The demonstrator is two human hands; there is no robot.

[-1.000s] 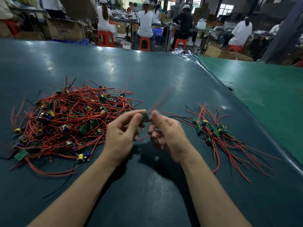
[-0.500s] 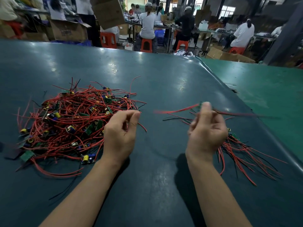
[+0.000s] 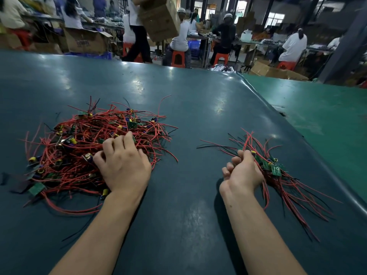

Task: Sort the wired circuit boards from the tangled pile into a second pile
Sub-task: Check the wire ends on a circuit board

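A big tangled pile of wired circuit boards (image 3: 89, 147), red and black wires with small green boards, lies on the left of the dark teal table (image 3: 198, 108). My left hand (image 3: 124, 165) rests palm down on the pile's right side, fingers bent onto the wires, thumb spread apart from them. A smaller second pile (image 3: 278, 175) lies on the right. My right hand (image 3: 243, 171) is at this pile's left edge, fingers curled, pinching the wires of a wired circuit board (image 3: 220, 149) whose leads trail off to the left.
The table's raised right edge (image 3: 327, 175) runs close behind the second pile, with a green table (image 3: 321, 120) beyond it. Past the far edge, people sit on orange stools (image 3: 177, 59) and one person carries a cardboard box (image 3: 160, 18).
My hands parted from the middle. The right hand carried the wired board right and down to the second pile. The left hand moved left and came down onto the tangled pile.
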